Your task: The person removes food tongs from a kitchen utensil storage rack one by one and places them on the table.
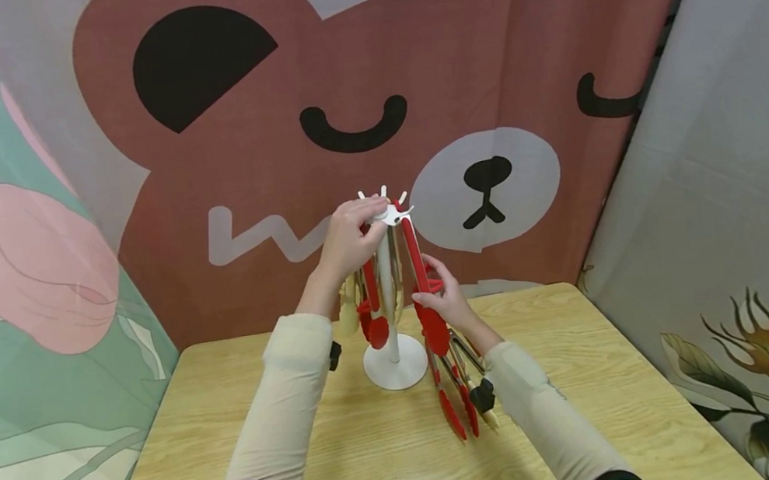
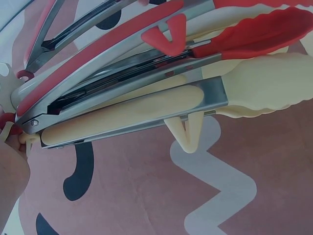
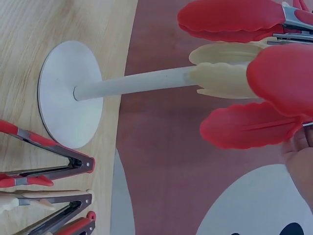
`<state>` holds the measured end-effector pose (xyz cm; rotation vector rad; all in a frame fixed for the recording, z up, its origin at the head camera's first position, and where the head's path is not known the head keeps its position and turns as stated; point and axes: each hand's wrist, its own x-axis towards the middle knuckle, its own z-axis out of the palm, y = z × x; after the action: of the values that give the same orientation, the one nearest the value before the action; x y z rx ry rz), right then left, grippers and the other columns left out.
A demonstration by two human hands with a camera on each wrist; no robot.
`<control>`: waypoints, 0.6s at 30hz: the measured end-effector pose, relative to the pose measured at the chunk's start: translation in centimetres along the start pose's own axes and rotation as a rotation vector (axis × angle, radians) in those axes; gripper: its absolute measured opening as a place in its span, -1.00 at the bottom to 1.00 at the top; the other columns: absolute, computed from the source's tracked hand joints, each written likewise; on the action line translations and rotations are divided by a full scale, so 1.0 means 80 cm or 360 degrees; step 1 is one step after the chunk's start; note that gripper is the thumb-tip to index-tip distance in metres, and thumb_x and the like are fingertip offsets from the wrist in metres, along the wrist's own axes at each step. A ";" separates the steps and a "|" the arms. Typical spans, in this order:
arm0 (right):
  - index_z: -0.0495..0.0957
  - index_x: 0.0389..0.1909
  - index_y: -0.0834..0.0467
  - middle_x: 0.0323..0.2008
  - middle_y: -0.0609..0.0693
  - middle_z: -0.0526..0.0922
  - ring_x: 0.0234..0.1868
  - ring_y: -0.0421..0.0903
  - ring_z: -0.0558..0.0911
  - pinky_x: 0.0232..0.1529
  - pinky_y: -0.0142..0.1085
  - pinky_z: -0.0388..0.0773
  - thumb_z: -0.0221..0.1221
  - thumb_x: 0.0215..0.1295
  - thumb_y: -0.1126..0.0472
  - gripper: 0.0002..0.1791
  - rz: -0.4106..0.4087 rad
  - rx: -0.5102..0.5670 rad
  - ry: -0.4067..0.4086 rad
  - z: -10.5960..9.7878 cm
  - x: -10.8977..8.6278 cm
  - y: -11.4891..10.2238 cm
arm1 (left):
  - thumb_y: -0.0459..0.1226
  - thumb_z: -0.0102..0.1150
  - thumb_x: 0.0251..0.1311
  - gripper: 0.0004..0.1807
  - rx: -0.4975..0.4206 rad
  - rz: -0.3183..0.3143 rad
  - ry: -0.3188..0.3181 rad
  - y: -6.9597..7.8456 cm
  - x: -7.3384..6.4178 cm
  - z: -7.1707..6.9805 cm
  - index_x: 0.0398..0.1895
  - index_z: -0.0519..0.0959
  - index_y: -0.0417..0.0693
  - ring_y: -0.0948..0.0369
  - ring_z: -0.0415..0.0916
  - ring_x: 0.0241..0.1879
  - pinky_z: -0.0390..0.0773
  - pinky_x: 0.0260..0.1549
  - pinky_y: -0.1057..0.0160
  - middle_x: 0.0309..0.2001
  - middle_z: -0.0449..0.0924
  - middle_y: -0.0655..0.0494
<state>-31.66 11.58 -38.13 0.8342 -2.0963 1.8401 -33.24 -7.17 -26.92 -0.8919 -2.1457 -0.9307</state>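
A white stand [image 1: 389,310] with a round base and a hooked top stands upright on the table. My left hand [image 1: 349,240] holds the stand's hooked top, thumb below and fingers above. Red-handled tongs [image 1: 416,256] hang at the right of the top, and my right hand [image 1: 450,299] grips them around the middle. Their scalloped red heads [image 3: 281,73] point down, slightly apart in the right wrist view. Other red tongs [image 2: 98,58] and cream tongs [image 2: 127,112] hang around the pole. Some of the left hand's fingertips are hidden.
Several red and cream tongs [image 3: 54,147] lie on the wooden table [image 1: 234,412] right of the round base [image 3: 68,98]. A curtain with a bear face [image 1: 244,176] hangs behind the table, with patterned cloths at both sides.
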 end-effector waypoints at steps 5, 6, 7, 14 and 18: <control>0.05 0.21 0.43 -0.16 0.22 0.32 -0.32 -0.16 0.41 -0.31 -0.25 0.45 -0.02 0.07 0.47 -0.37 0.0059 0.0093 -0.0057 0.001 0.002 0.006 | -0.33 -0.03 0.11 -0.66 -0.0010 0.0012 0.0011 0.000 0.000 0.000 -0.06 0.56 -0.24 0.15 0.36 0.08 0.24 0.10 0.21 -0.02 0.52 -0.02; 0.04 0.20 0.42 -0.17 0.19 0.32 -0.32 -0.14 0.41 -0.30 -0.22 0.44 -0.04 0.08 0.48 -0.39 0.0075 0.0121 -0.0067 0.001 0.003 0.009 | -0.33 -0.03 0.11 -0.66 -0.0010 0.0019 0.0016 -0.001 0.000 0.000 -0.06 0.56 -0.25 0.14 0.37 0.07 0.24 0.10 0.21 -0.02 0.52 -0.02; 0.04 0.20 0.41 -0.18 0.16 0.31 -0.33 -0.14 0.41 -0.29 -0.21 0.43 -0.05 0.09 0.47 -0.40 0.0086 0.0141 -0.0075 0.002 0.003 0.012 | -0.33 -0.03 0.11 -0.66 -0.0011 0.0023 0.0019 -0.001 0.000 0.000 -0.06 0.56 -0.25 0.14 0.37 0.07 0.24 0.10 0.21 -0.03 0.53 -0.02; 0.02 0.20 0.36 -0.19 0.17 0.31 -0.31 -0.10 0.39 -0.28 -0.20 0.39 -0.09 0.14 0.40 -0.43 0.0125 0.0136 -0.0049 0.006 0.004 0.016 | -0.34 -0.03 0.11 -0.67 -0.0005 0.0034 0.0032 -0.002 0.000 0.000 -0.07 0.56 -0.25 0.14 0.38 0.06 0.24 0.10 0.21 -0.03 0.53 -0.02; 0.05 0.19 0.40 -0.18 0.24 0.33 -0.28 -0.02 0.39 -0.27 -0.22 0.40 -0.10 0.19 0.46 -0.48 0.0172 0.0040 0.0012 0.011 0.000 -0.009 | -0.33 -0.03 0.11 -0.66 -0.0009 0.0024 0.0022 -0.001 -0.001 0.000 -0.06 0.56 -0.24 0.14 0.37 0.07 0.25 0.09 0.20 -0.02 0.53 -0.02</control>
<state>-31.12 10.70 -37.69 0.7318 -2.1571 1.9239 -33.27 -7.22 -26.98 -0.9008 -2.1231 -0.9334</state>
